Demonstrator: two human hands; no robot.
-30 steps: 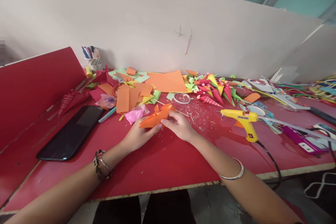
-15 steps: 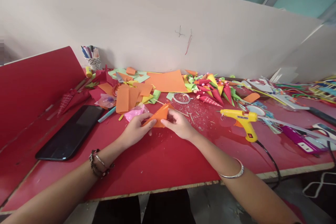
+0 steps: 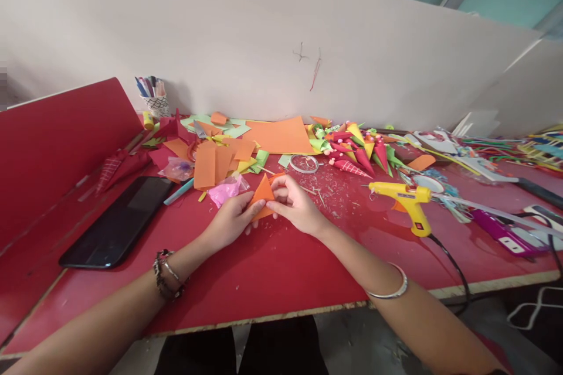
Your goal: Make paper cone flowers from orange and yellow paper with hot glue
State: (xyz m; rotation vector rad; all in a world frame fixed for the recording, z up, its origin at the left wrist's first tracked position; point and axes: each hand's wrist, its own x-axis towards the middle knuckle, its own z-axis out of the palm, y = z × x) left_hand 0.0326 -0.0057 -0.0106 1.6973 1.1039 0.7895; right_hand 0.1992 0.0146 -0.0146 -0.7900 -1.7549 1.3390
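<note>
My left hand (image 3: 231, 218) and my right hand (image 3: 295, 205) meet over the middle of the red table (image 3: 272, 275). Together they pinch a small orange paper piece (image 3: 263, 193) that stands up as a pointed triangle between the fingertips. The left fingers close on its lower left edge, the right fingers on its right side. A beaded bracelet is on my left wrist and a silver bangle on my right forearm.
A black phone (image 3: 115, 222) lies at the left. Orange paper strips (image 3: 215, 164), a pink bag (image 3: 226, 190) and an orange sheet (image 3: 279, 136) lie behind the hands. Paper cones (image 3: 358, 155), a yellow glue gun (image 3: 407, 198) with its cord and a pen cup (image 3: 155, 101) stand around.
The orange paper went from a long flat strip to a compact upright triangle as both hands folded it and drew closer together.
</note>
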